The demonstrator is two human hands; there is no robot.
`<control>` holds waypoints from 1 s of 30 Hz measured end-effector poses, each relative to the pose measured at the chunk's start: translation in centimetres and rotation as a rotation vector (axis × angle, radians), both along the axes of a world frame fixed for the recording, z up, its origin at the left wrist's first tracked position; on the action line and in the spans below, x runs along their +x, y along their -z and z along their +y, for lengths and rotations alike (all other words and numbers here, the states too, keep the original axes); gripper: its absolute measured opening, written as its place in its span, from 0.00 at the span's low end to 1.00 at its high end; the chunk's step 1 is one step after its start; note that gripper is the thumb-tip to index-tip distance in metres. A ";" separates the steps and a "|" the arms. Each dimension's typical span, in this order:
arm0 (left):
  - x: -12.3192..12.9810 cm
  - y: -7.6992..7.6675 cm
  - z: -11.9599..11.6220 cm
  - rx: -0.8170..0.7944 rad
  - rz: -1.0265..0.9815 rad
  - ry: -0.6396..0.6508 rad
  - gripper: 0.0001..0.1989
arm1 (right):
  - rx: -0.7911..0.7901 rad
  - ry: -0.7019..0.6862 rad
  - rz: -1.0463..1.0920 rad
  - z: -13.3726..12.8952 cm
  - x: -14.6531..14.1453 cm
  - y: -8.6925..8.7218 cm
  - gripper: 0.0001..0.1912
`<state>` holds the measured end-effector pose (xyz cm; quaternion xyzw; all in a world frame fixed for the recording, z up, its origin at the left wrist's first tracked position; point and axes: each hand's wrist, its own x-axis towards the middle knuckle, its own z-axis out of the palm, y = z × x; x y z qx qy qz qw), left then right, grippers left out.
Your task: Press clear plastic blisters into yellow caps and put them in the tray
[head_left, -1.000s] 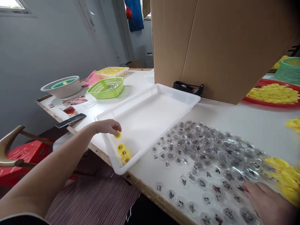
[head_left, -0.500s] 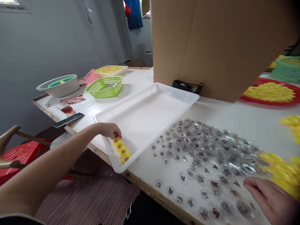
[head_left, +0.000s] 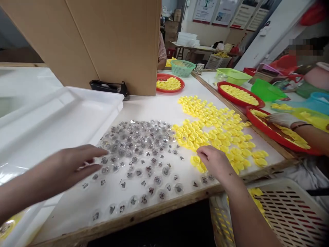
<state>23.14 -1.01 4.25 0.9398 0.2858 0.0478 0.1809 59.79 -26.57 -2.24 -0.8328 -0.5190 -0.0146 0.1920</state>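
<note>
Over the left part of many clear round pieces (head_left: 133, 137) with small dark pictures, my left hand (head_left: 77, 164) hangs with thumb and fingers apart, holding nothing. My right hand (head_left: 213, 161) is at the near edge of the heaped yellow pieces (head_left: 218, 127), thumb and fingertips pinched together; anything between them is too small to make out. Yellow pieces lie just left of its fingertips. The white tray (head_left: 84, 127) is at the left, with part of a yellow piece (head_left: 7, 228) showing in its near corner.
A cardboard sheet (head_left: 115, 44) stands behind a black tape dispenser (head_left: 109, 87). Red trays (head_left: 180, 87) of yellow pieces sit farther back and right. A co-worker's gloved hand (head_left: 282, 120) is in one. A slatted basket (head_left: 290, 206) stands below the table's right edge.
The view has swung right. My left hand has left the row of yellow pieces in the tray and opened. My right hand has moved from the clear pieces to the yellow ones.
</note>
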 end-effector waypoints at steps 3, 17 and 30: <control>6.5 0.2 -4.8 -0.054 0.044 0.231 0.16 | -0.088 -0.018 0.011 -0.3 0.0 0.3 0.07; 10.6 4.9 -9.2 -0.598 -0.171 -0.031 0.11 | -0.247 0.016 -0.037 0.6 -1.7 -0.8 0.07; 13.4 7.3 -10.3 -1.755 -0.710 -0.341 0.16 | 0.002 -0.185 0.186 4.4 -7.0 -1.3 0.11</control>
